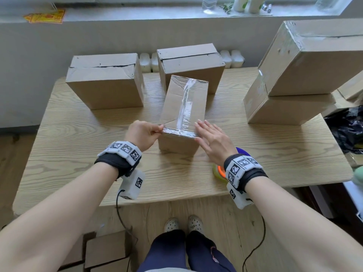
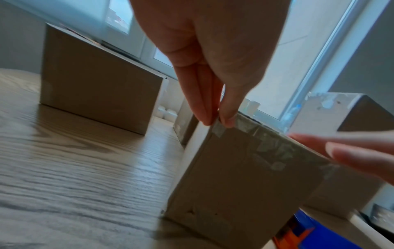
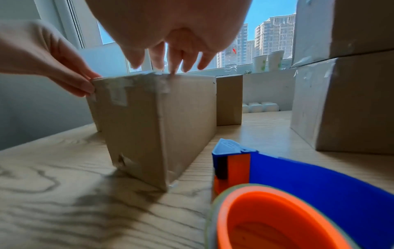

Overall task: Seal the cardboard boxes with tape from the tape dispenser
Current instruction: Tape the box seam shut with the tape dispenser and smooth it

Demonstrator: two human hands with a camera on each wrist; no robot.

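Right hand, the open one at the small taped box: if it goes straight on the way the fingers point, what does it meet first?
Probably the clear tape strip atop the small taped cardboard box; the right hand fingertips look already at its near corner.

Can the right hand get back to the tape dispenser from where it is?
Probably yes. The tape dispenser sits on the table just under the right hand, beside the box. That hand is open and holds nothing, and nothing lies between them.

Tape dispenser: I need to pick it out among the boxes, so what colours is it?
Blue body, orange hub; the tape dispenser shows best in the right wrist view.
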